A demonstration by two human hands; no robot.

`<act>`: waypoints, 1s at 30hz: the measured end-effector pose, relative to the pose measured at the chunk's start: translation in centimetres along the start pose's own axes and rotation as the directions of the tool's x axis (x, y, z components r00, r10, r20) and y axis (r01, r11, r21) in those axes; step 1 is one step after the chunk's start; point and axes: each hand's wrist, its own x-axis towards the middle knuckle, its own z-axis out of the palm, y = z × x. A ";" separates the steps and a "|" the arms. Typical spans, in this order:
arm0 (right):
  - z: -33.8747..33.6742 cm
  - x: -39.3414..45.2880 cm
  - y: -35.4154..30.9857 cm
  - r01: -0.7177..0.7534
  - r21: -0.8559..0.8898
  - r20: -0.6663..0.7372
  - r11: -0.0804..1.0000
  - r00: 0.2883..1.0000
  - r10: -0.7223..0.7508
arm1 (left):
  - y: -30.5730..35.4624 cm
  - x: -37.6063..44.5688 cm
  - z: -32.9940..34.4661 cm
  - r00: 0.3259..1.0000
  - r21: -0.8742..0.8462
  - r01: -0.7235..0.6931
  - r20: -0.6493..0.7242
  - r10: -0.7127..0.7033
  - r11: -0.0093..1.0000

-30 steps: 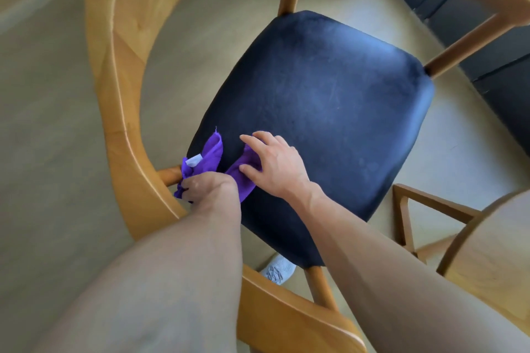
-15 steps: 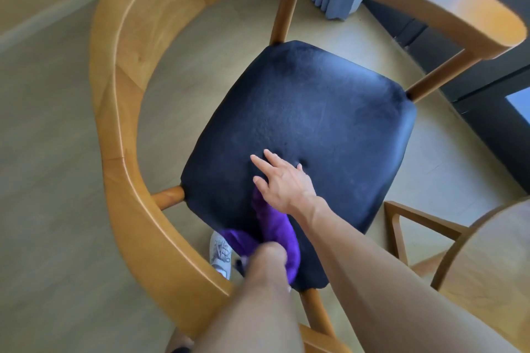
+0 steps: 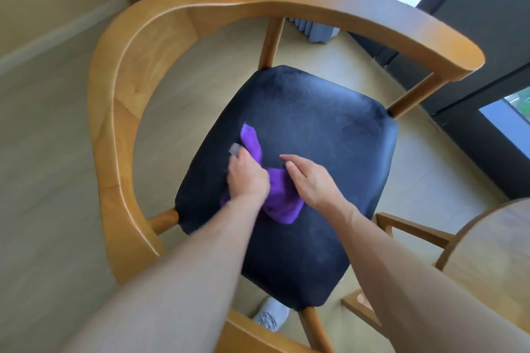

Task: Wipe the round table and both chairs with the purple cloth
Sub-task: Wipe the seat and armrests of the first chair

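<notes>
The left hand (image 3: 248,178) grips the purple cloth (image 3: 279,198) on the black chair seat (image 3: 315,135). Immediately right, the right hand (image 3: 312,180) rests open-fingered on the cloth. Risk: bunched cloth wipes narrowly, leaving seat edges unwiped.

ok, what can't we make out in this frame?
- Left hand: its fingers are hidden under its own back, so the grip on the purple cloth is unclear; motion blur too.
- Round table: cut off by the right edge.
- Chair: legs hidden under the seat.
- Second chair: not identifiable.
</notes>
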 end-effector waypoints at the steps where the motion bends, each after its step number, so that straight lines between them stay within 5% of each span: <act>1: -0.4 -0.1 0.8 -0.001 -0.041 -0.002 0.999 1.000 0.001 | 0.0 1.0 -0.4 0.993 0.091 -0.091 -0.061 0.097 0.992; 3: -0.2 -0.7 2.0 -0.028 -0.074 0.004 0.997 1.000 0.028 | -0.5 2.6 -1.3 0.968 0.267 -0.198 -0.096 0.230 0.943; 6: 1.0 -2.1 3.3 -0.100 -0.037 -0.184 0.994 0.979 0.091 | -1.6 1.9 0.3 0.962 0.416 -0.274 0.128 0.243 0.867; 9: 0.4 -2.7 4.4 -0.186 -0.033 -0.388 0.982 0.908 0.159 | -2.7 -3.4 4.3 0.927 0.418 -0.369 0.233 0.295 0.830; 13: -1.1 -4.0 6.7 -0.261 -0.005 -0.439 0.965 0.868 0.233 | -3.1 -9.7 8.1 0.813 0.464 -0.582 0.367 0.453 0.668; 15: -1.9 -4.5 7.4 -0.296 0.039 -0.462 0.954 0.841 0.280 | -2.8 -9.2 7.7 0.666 0.456 -0.746 0.492 0.561 0.486; 18: -2.0 -4.8 7.2 -0.321 0.048 -0.456 0.946 0.835 0.306 | -3.2 -6.1 4.7 0.263 0.277 -0.957 0.722 0.640 0.080; 19: -1.9 -4.7 6.8 -0.313 0.039 -0.446 0.949 0.844 0.297 | -3.4 -4.9 3.3 0.181 0.241 -0.970 0.766 0.617 -0.014; 20: -1.8 -4.6 6.4 -0.309 0.024 -0.432 0.951 0.854 0.288 | -3.5 -3.4 1.8 0.182 0.264 -0.963 0.767 0.615 -0.045; 22: -1.5 -4.1 5.9 -0.319 -0.002 -0.392 0.948 0.872 0.293 | -3.8 0.2 -0.6 0.378 0.422 -0.900 0.629 0.679 0.111; 24: -1.4 -3.8 5.7 -0.352 -0.010 -0.343 0.936 0.880 0.327 | -3.2 4.0 -2.6 0.703 0.488 -0.699 0.336 0.627 0.523; 26: -1.4 -3.4 5.5 -0.376 -0.019 -0.309 0.926 0.884 0.352 | -1.7 6.9 -3.5 0.900 0.356 -0.428 0.084 0.428 0.831; 28: -1.5 -3.1 5.3 -0.387 -0.032 -0.285 0.921 0.887 0.363 | -0.3 6.2 -2.2 0.951 0.342 -0.278 -0.032 0.307 0.898; 30: -1.6 -2.8 5.1 -0.401 -0.022 -0.282 0.916 0.881 0.379 | 0.4 1.9 0.6 0.960 0.407 -0.260 0.011 0.280 0.876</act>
